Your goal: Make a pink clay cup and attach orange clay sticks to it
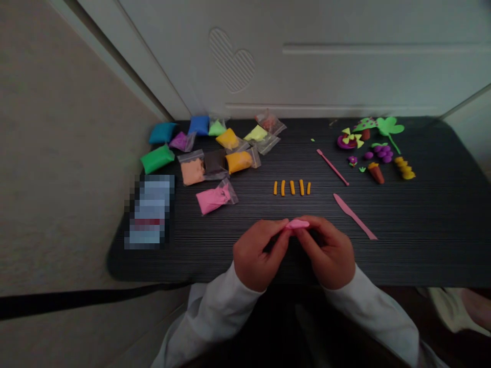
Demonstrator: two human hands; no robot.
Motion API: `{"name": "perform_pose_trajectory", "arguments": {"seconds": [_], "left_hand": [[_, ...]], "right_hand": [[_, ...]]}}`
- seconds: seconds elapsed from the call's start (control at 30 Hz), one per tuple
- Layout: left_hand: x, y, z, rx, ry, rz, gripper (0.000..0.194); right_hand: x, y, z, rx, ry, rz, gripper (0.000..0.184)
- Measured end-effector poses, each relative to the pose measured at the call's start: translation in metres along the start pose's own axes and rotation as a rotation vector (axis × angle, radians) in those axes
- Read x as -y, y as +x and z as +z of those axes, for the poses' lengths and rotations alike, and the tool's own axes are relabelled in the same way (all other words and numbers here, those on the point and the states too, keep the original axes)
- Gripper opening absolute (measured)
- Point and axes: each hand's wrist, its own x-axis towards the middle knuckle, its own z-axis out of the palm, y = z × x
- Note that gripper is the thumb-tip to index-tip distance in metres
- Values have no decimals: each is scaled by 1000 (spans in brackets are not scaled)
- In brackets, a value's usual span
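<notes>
A small flattened piece of pink modelling clay (298, 224) is pinched between my two hands above the front of the dark table. My left hand (259, 253) grips its left end between thumb and forefinger. On the other end, the thumb and forefinger of my right hand (329, 253) are closed in the same way. Just beyond the hands lie several short orange clay strips (292, 187) in a row. To the right rest a pink plastic clay knife (355, 216) and a thin pink modelling stick (333, 167).
Bags of coloured clay, including a pink bag (213, 199) and a green bag (157, 159), lie at the left. A phone (150, 212) with a blurred screen is near the left edge. Finished clay figures, such as purple grapes (382, 152), sit at the back right, before a white panel (326, 76).
</notes>
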Motion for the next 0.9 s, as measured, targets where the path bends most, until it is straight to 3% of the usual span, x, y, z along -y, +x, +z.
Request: {"name": "perform_pose_trajectory", "arguments": {"seconds": [0.17, 0.4, 0.57, 0.73, 0.9], "left_hand": [[-1, 2, 2, 19, -2, -111, 23], [2, 3, 5, -109, -90, -54, 15], [3, 2, 5, -57, -69, -148, 20], [4, 2, 5, -113, -102, -65, 18], [3, -1, 6, -132, -132, -156, 20]], "right_hand": [[1, 1, 0, -8, -19, 5, 18], [2, 2, 5, -34, -38, 22, 14], [3, 1, 7, -47, -98, -11, 11], [5, 2, 7, -22, -134, -49, 13], [5, 3, 6, 42, -133, -83, 16]]}}
